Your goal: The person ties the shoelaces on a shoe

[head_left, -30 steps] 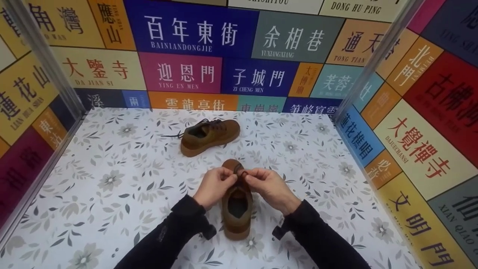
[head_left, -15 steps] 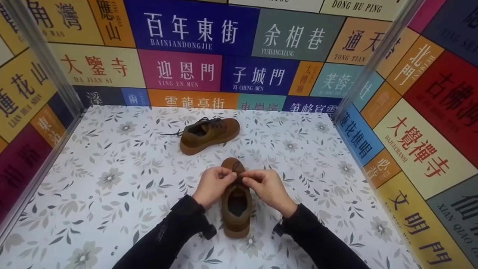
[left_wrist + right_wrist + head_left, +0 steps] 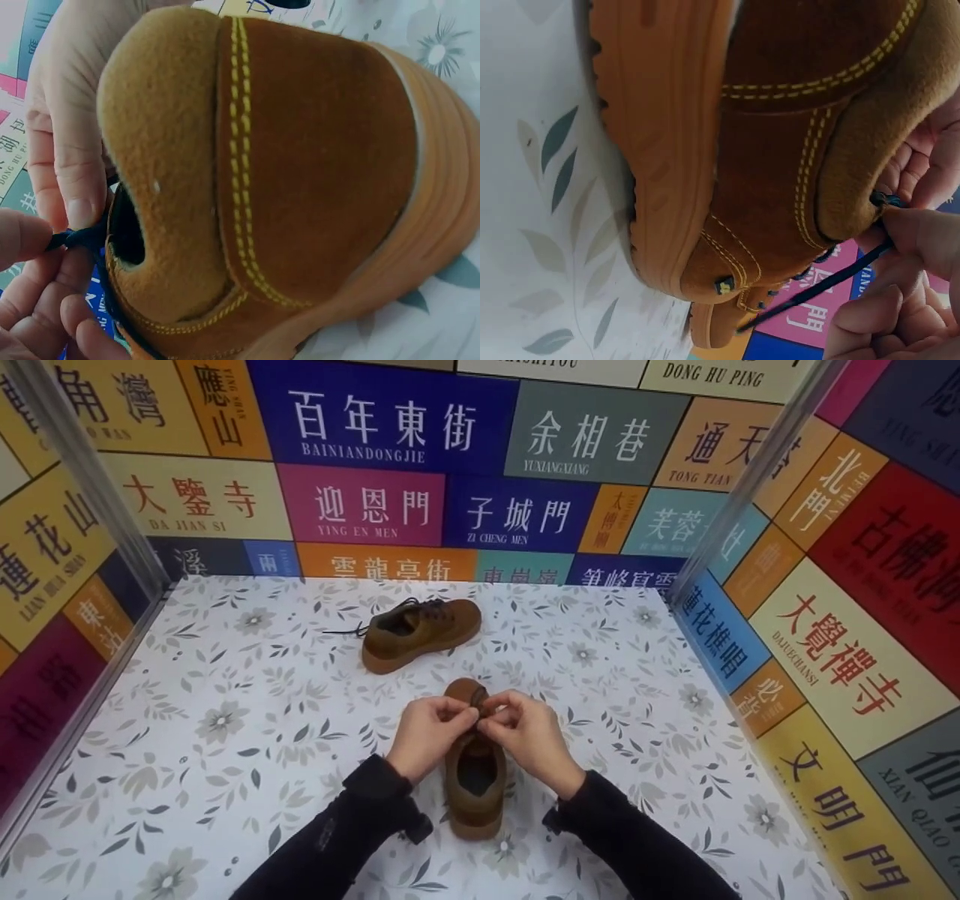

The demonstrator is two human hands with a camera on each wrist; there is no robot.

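Observation:
A brown suede lace-up shoe (image 3: pixel 475 819) stands with its heel toward me. Above its tongue, both hands meet at the dark shoelace. My left hand (image 3: pixel 425 737) pinches the lace between thumb and forefinger. The thumb and fingers of my right hand (image 3: pixel 536 744) pinch it just to the right, almost touching the left fingertips. In the left wrist view, a twisted bit of shoelace (image 3: pixel 81 238) shows between the fingertips. One loose end of the shoelace (image 3: pixel 810 294) hangs down in the right wrist view. The fingers hide the exact shape of the knot.
A second brown shoe (image 3: pixel 427 639) lies beyond, toe to the right, its lace end trailing left. White floral cloth (image 3: pixel 225 780) covers the surface. Coloured panels with Chinese lettering (image 3: pixel 360 506) enclose the back and both sides.
Half a second ago the right hand drew slightly away from the left; now it is back against the left fingertips, its fingers more bent. Both shoes stay where they were.

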